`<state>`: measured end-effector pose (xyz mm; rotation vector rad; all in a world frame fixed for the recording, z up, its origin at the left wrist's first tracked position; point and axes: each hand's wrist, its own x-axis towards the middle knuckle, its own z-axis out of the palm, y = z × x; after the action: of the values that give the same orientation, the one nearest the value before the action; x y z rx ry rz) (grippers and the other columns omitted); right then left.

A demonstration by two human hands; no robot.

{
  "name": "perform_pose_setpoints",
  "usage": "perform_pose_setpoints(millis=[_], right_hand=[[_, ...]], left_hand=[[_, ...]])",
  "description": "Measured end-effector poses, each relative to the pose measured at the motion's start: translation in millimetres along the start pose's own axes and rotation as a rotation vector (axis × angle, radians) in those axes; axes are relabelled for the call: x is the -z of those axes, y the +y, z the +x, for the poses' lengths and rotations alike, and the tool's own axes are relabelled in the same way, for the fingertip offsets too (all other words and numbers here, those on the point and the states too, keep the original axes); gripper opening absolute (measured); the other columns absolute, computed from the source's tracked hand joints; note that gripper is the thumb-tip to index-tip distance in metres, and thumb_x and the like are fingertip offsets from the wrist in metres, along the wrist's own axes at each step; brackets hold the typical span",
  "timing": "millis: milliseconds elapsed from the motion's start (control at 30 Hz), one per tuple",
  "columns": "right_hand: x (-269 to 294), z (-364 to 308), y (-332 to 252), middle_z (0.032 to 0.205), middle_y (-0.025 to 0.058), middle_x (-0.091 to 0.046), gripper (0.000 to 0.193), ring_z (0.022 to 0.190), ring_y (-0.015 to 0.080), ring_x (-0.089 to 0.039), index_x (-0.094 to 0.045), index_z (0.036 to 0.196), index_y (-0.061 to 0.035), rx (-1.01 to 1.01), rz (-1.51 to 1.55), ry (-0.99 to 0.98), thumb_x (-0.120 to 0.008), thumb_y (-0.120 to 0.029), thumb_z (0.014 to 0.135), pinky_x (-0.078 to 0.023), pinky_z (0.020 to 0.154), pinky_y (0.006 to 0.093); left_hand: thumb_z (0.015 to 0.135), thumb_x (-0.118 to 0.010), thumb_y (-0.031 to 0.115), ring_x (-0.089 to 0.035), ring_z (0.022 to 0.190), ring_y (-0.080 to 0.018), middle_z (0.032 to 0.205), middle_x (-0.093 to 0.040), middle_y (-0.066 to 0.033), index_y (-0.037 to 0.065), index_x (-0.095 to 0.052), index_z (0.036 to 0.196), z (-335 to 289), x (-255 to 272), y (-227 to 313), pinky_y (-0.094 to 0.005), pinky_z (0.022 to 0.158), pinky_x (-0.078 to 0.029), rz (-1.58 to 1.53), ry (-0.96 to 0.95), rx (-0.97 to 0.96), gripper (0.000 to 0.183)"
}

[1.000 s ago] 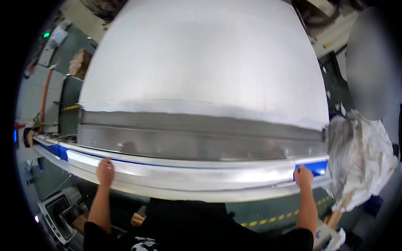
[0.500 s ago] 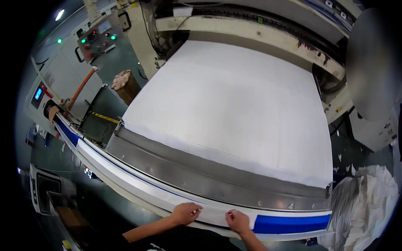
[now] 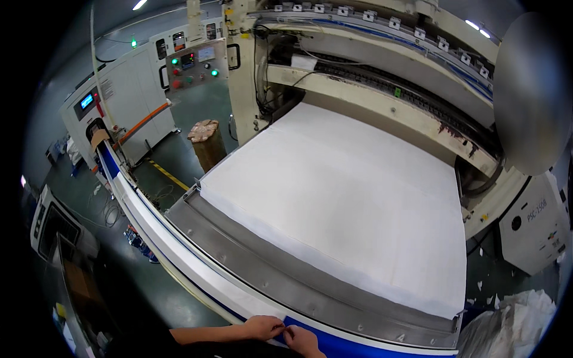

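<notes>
My left hand (image 3: 264,327) and my right hand (image 3: 302,339) are close together at the lower edge of the view, above a narrow belt. The fingers of both are bent into a pinch, and their tips nearly meet. Whatever may be between them is too small to make out. Beneath and beside them, a long white strip (image 3: 197,271) lies along the blue belt (image 3: 358,346), its right end close by my fingers. Beyond the belt runs a grey metal ledge (image 3: 280,274), and behind that a broad stack of white sheet material (image 3: 352,203) rests on the machine bed.
A large cream machine frame (image 3: 382,98) spans the back of the stack. At the left stand a control panel (image 3: 194,65), a white cabinet (image 3: 134,107) and a brown wrapped block (image 3: 207,143). Crumpled whitish plastic sheeting (image 3: 507,328) is heaped at the lower right.
My hands, apart before, have come together at the fingertips. The white strip's right end lies farther left along the belt. My view has tilted up, showing more of the machine.
</notes>
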<state>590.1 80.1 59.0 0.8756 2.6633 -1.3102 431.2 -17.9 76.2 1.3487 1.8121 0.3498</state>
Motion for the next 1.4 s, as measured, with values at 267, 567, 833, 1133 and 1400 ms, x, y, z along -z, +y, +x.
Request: perform_pose_setpoints(millis=[267,567,833,1133,1400], right_hand=[[-12,-4,8,0.079,0.0125,-0.066,0.025,0.073,0.0338,-0.064,-0.064,0.089,-0.0128,0.018,-0.003,0.05,-0.055,-0.036,0.084,-0.05,0.062,0.0442],[-13,-1,8,0.079,0.0126,-0.066,0.03,0.074,0.0333,-0.064,-0.065,0.084,-0.0108,0.03,-0.097,0.057,-0.054,-0.039,0.087,-0.05,0.062,0.0436],[-34,-1,27,0.073,0.0148,-0.062,0.027,0.066,0.0361,-0.059,-0.062,0.079,-0.012,0.102,-0.098,0.248,-0.057,-0.037,0.087,-0.046,0.057,0.0455],[-34,4,31,0.074,0.0147,-0.063,0.024,0.065,0.0352,-0.061,-0.064,0.085,-0.0134,0.115,-0.126,0.189,-0.055,-0.036,0.087,-0.047,0.058,0.0457],[-38,1,32,0.073,0.0138,-0.063,0.023,0.064,0.0343,-0.06,-0.063,0.084,-0.0138,0.158,-0.12,0.263,-0.056,-0.035,0.087,-0.047,0.057,0.0456]], left_hand=[[0.092,-0.048,0.037,-0.062,0.088,-0.036,0.095,-0.065,-0.017,0.009,-0.063,0.103,0,1,0,-0.0441,0.077,-0.048,-0.018,-0.053,-0.007,0.034],[0.094,-0.041,0.041,-0.061,0.094,-0.0367,0.097,-0.065,-0.0203,0.005,-0.063,0.1,0,12,10,-0.0435,0.082,-0.048,-0.059,-0.145,0.128,0.043],[0.094,-0.04,0.043,-0.059,0.097,-0.0381,0.1,-0.064,-0.0223,0.002,-0.065,0.099,9,-3,-8,-0.0435,0.086,-0.045,-0.135,-0.133,0.102,0.048],[0.092,-0.042,0.046,-0.06,0.096,-0.0368,0.098,-0.065,-0.0212,0.002,-0.065,0.1,8,-6,-9,-0.043,0.085,-0.045,-0.194,-0.101,0.169,0.05],[0.091,-0.044,0.047,-0.061,0.091,-0.0361,0.094,-0.065,-0.0206,0.002,-0.066,0.097,4,-3,-6,-0.0428,0.081,-0.047,-0.18,-0.071,0.176,0.05]])
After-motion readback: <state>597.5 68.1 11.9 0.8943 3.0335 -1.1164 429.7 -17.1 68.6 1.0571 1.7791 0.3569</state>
